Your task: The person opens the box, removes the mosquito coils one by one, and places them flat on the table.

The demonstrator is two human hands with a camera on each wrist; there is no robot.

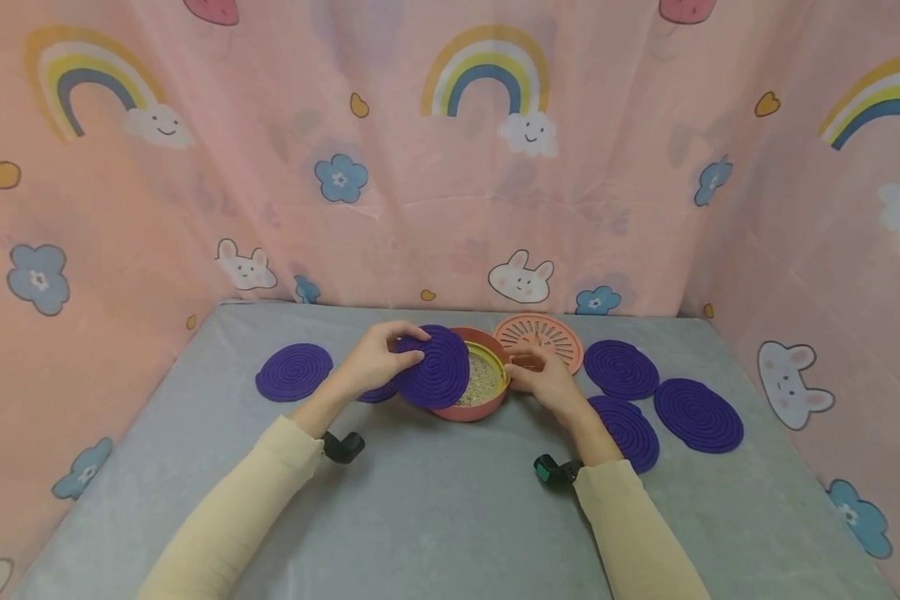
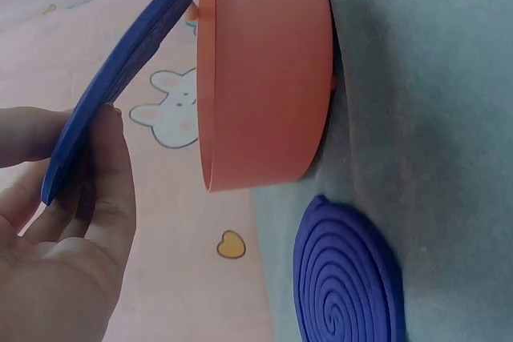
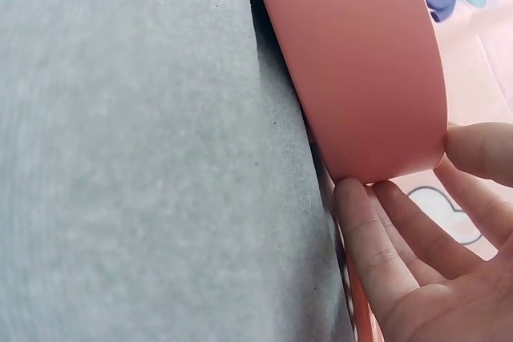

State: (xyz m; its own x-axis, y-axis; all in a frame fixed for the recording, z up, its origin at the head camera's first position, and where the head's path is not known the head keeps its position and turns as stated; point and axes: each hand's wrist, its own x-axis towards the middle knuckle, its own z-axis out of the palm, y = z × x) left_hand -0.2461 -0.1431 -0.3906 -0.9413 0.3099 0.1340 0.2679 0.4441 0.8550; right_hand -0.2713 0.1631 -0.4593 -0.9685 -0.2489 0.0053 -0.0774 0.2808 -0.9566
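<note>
A purple mosquito coil (image 1: pixel 432 367) is pinched at its left edge between the thumb and fingers of my left hand (image 1: pixel 378 358). It is tilted over the left part of a round pink mosquito coil holder (image 1: pixel 471 412), its far edge right at the rim in the left wrist view. Inside the holder show a yellow ring (image 1: pixel 504 379) and a speckled lining (image 1: pixel 480 382); the coil hides the rest. With the thumb at the rim and fingers against the outer wall, my right hand (image 1: pixel 546 379) grips the holder's right side.
Behind the right hand lies a slotted pink lid (image 1: pixel 551 333). One coil (image 1: pixel 294 372) is at the left, with another coil (image 1: pixel 377 394) partly hidden nearer the holder. Three more coils (image 1: pixel 699 415) lie on the right. A patterned pink curtain (image 1: pixel 420 225) borders the grey table (image 1: pixel 450 517).
</note>
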